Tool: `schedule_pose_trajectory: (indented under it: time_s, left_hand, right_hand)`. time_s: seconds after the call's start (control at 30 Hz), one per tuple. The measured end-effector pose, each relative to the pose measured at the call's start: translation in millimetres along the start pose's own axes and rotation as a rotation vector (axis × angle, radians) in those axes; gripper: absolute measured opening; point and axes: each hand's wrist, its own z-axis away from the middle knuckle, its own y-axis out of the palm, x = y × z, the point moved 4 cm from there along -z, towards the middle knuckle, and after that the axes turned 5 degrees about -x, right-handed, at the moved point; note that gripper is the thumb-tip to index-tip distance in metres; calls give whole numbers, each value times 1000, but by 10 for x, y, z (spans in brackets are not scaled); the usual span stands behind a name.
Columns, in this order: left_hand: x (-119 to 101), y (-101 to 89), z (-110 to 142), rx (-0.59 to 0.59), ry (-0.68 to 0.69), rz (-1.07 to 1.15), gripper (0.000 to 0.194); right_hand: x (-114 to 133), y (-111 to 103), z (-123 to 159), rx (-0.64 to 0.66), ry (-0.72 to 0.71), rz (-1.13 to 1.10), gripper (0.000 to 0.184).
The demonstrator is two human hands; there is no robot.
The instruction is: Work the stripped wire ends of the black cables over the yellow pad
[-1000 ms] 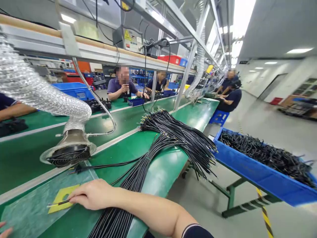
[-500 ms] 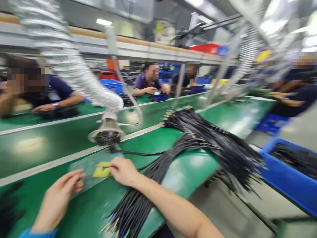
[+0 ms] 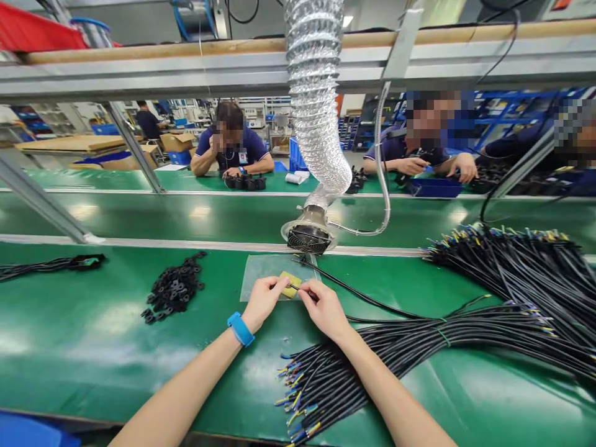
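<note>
Evidently, in the head view, the work sits straight in front of the person, where both bare hands can meet. The left hand (image 3: 263,301) and the right hand (image 3: 326,310) pinch one thin black cable (image 3: 294,286) between thumb and forefinger, a short stretch bare between them; gripping it on both sides probably keeps that stretch steady and stops it twisting. The pinched fingers hide where it ends.

The cable crosses above a yellow square pad with a hole in it (image 3: 287,293); whether they touch, I cannot tell. The pad lies on a clear plastic sheet (image 3: 254,279), which likely shields the glossy green counter (image 3: 107,372). Just beyond the sheet hangs a round black fan (image 3: 308,238) on a silver corrugated duct (image 3: 316,93), presumably set so close to draw off fumes or dust.

A bundle of long black cables (image 3: 395,347) with blue and yellow wire ends lies under the right forearm, cinched by a thin green tie (image 3: 444,336), perhaps to stop it fanning out. A larger heap of black cables (image 3: 512,254) rests farther right. At the left, a loose pile of small black parts (image 3: 174,288) lies apart from the sheet, within likely reach of the left hand.
</note>
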Motion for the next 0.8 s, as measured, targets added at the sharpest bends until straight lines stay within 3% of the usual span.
schedule_pose_trajectory:
  time_s: [0.07,0.17,0.33,0.47,0.63,0.8]
  left_hand:
    - [53,-14,-17,-19,-65,18,37]
    - [107,22,-7,42,-180,184,36]
    - [126,84,27,154,-284,459,41]
    - [146,-74,-40,19,-258,431,43]
    - [174,-395,-129,-230,-293,541,20]
    - [179,-447,-156,-196,-272,566,19]
  right_hand:
    - [15,1,-1,4,-22,25,16]
    - [21,-12,-13,-1,-20,1,16]
    - [-57,-6,-39,10,109,-107,22]
    - [-119,-12,-35,-72,97,-28,26]
    - [-166,32,-2,-34,12,165,23]
    - [-192,113,24,93,-58,394,22]
